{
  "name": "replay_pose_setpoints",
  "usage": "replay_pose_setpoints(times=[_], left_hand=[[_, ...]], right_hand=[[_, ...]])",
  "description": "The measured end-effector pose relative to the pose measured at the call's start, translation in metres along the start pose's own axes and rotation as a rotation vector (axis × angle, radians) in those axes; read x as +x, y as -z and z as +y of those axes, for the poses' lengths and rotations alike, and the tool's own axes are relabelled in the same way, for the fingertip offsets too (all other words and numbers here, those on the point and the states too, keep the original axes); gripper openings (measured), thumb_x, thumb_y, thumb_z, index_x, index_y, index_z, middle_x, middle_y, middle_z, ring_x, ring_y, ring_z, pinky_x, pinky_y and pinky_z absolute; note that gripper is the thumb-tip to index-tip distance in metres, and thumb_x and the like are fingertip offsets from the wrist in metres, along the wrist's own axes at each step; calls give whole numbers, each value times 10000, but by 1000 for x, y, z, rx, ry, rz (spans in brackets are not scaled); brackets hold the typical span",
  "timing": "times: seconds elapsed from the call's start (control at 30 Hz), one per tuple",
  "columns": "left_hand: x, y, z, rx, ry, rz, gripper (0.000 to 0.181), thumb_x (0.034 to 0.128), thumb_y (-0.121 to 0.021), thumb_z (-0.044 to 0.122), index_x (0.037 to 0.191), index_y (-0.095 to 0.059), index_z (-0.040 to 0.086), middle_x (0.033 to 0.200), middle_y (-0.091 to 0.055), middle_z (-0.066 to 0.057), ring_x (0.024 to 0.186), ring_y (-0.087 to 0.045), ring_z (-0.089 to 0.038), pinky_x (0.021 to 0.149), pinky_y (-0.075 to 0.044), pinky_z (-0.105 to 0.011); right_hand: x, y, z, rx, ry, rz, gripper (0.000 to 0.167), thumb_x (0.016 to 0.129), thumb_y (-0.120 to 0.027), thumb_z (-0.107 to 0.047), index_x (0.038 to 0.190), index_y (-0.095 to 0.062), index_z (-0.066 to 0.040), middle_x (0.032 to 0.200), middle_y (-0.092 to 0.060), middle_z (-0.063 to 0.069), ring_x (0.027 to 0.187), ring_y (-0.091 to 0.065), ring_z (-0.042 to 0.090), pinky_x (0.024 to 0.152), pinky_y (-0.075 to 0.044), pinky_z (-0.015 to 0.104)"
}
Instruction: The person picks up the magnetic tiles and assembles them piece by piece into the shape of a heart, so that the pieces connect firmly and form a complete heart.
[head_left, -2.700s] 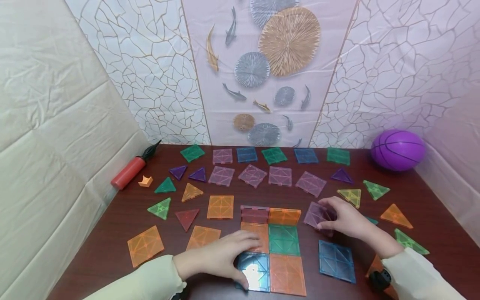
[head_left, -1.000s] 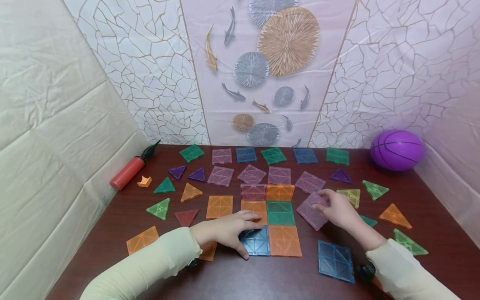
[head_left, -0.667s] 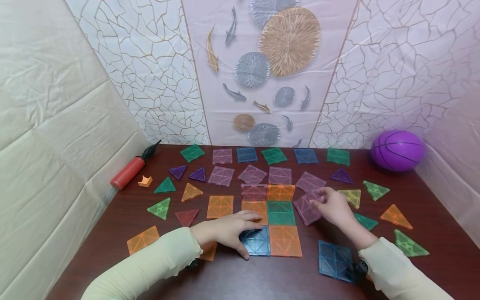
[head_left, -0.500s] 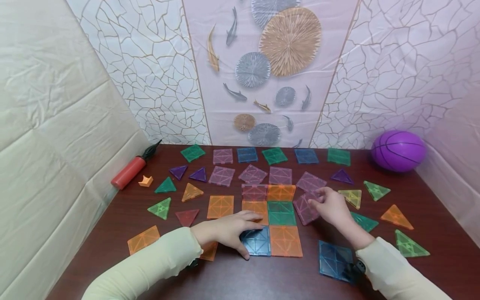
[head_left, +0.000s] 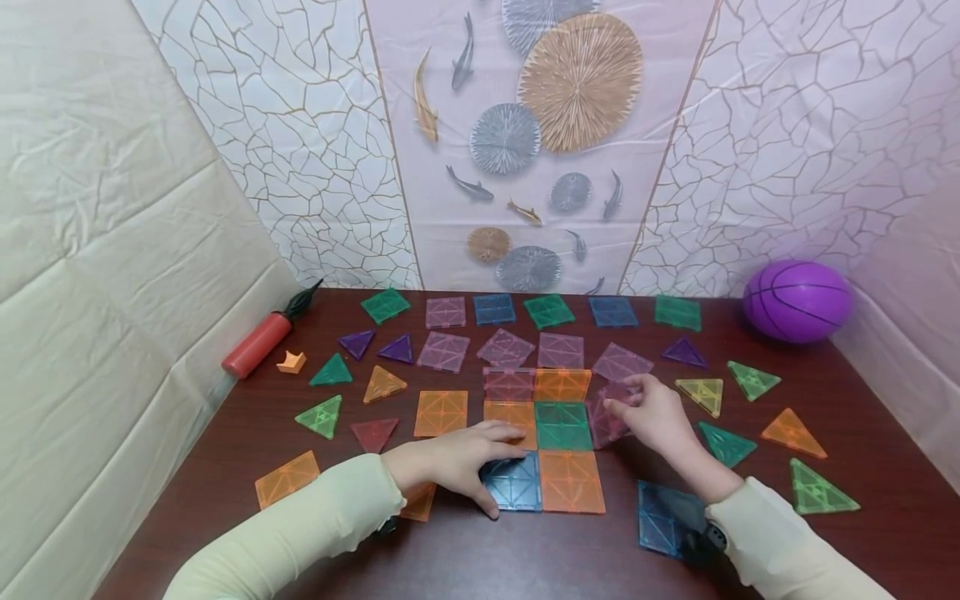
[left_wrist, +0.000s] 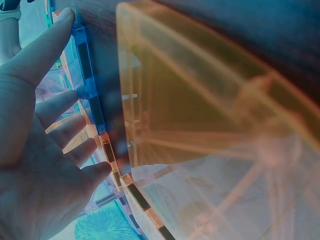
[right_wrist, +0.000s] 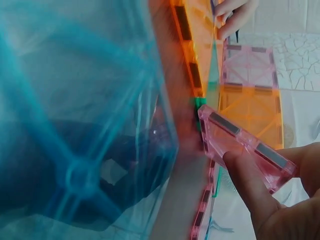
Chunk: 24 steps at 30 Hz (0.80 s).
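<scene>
Four-square base of translucent magnetic tiles lies mid-table: a blue tile (head_left: 517,487), a green tile (head_left: 562,427) and two orange tiles, one (head_left: 572,483) at front right. Along its far edge stand an upright pink tile (head_left: 508,384) and an upright orange tile (head_left: 562,385). My left hand (head_left: 453,458) rests with spread fingers over the base's left side, thumb by the blue tile's front corner. My right hand (head_left: 660,421) pinches a pink square tile (right_wrist: 245,142) between thumb and fingers. That tile is tilted, its lower edge beside the green tile's right edge.
A loose blue tile (head_left: 660,521) lies under the right wrist, an orange tile (head_left: 418,502) near the left wrist. Several squares and triangles surround the base. A red pump (head_left: 258,343), an orange crown piece (head_left: 291,362) and a purple ball (head_left: 797,302) sit farther out.
The base with its upright tiles has shifted away from me, my left hand with it. My right hand has lifted the pink tile, brought it left against the base's side and tipped it up.
</scene>
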<state>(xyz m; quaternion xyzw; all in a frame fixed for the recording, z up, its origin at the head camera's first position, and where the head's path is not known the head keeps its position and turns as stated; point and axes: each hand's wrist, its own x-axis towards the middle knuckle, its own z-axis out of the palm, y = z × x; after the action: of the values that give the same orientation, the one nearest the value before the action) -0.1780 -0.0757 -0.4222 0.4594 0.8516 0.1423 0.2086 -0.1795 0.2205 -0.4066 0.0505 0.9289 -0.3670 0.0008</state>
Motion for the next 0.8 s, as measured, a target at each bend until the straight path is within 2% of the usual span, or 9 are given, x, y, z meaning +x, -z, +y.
replay_pose_setpoints(times=[0.17,0.37,0.6,0.8], left_hand=[[0,1,1,-5,4,-2,805,766,-801,420,1448,-455,166,1575,-267,-25,1457,-188,-238,1149,-249,-401],[-1,1,1,-8,-3,2,806,768,-802,415,1448,-454,159,1575,-267,-32,1457,-188,-244,1150,-247,-406],[-1,1,1,-17,-7,-2,805,773,-799,408,1453,-447,158,1578,-261,-35,1459,-182,-247,1149,-249,-410],[-1,0,1,-24,-3,-5,803,775,-799,403,1454,-445,160,1580,-256,-34,1461,-177,-245,1149,-250,-411]], right_hand=[[-2,-2,-3,60,2,-20,543,887,-683,-181,1280,-440,105,845,-671,191,551,-631,160,519,-481,301],[-8,-3,-10,147,18,-55,544,900,-670,-169,1317,-417,74,985,-666,269,585,-661,197,593,-557,341],[-10,-5,-14,160,49,-68,505,906,-666,-182,1303,-455,49,1038,-667,277,603,-661,196,607,-566,371],[-13,-6,-18,142,58,-85,486,908,-664,-239,1262,-481,39,983,-690,244,612,-661,218,601,-559,332]])
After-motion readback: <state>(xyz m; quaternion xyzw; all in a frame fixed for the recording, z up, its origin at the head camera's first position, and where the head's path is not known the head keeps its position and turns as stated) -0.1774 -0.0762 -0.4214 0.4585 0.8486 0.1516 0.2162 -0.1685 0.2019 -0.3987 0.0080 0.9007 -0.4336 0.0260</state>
